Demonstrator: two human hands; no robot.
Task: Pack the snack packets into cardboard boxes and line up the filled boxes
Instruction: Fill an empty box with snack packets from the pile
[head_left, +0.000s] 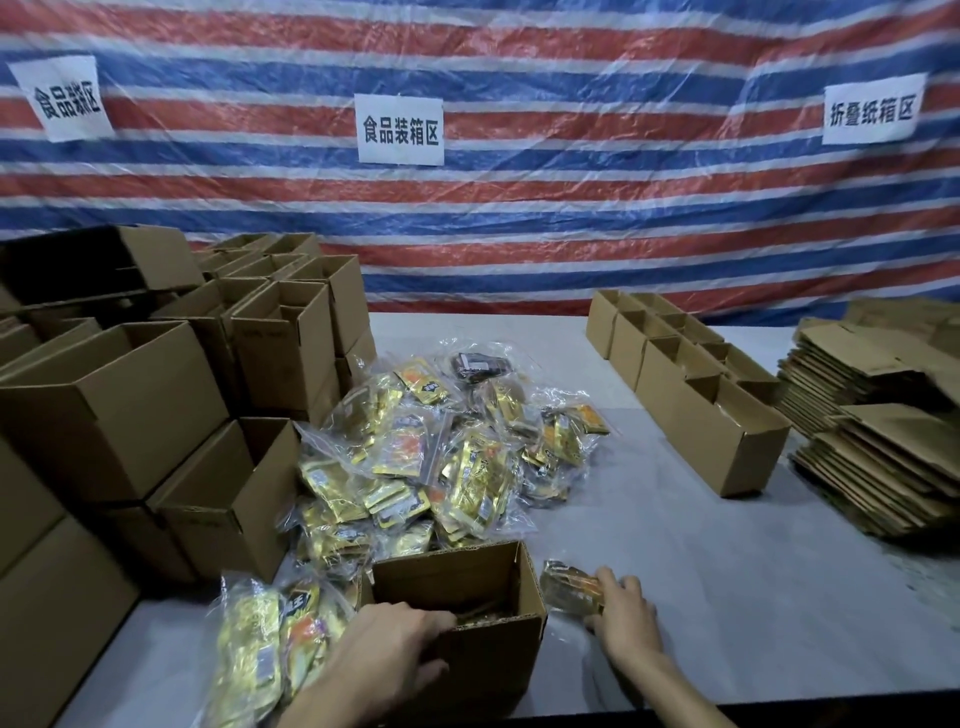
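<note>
An open cardboard box (483, 660) stands at the table's near edge, with gold packets visible inside. My left hand (387, 649) grips its near-left rim, fingers curled over the edge into the box. Just right of the box, my right hand (621, 618) holds a gold snack packet (569, 587) low over the table. A big heap of gold snack packets in clear bags (441, 457) lies behind the box. More bagged packets (270, 639) lie to the box's left.
Stacked open cardboard boxes (156, 405) fill the left side. A row of open boxes (711, 415) runs along the right, with piles of flattened cartons (883, 441) beyond. A striped tarp with paper signs (400, 130) hangs behind the white table (727, 597).
</note>
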